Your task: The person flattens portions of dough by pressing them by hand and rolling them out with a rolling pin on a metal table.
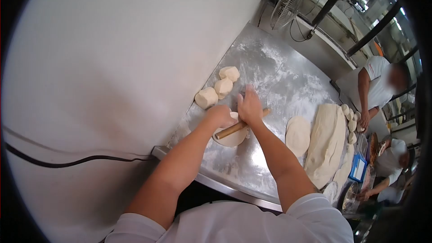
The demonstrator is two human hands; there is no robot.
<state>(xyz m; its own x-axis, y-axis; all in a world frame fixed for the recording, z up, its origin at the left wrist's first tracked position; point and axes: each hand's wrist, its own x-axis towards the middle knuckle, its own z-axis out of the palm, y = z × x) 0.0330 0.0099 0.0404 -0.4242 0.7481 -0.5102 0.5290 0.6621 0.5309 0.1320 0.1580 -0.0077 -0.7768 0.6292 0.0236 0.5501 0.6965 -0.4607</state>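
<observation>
I see one round flat under the rolling pin, three lumps beyond it unflattened. Right hand open atop it; left hand, can't tell.

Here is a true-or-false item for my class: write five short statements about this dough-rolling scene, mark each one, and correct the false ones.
1. The rolling pin lies across a flat round of dough. True.
2. The right hand holds a knife. False: it is on the rolling pin.
3. Three lumps of dough sit near the wall. True.
4. The large slab of dough lies left of both hands. False: it lies to their right.
5. White powder is scattered over the metal table. True.
</observation>
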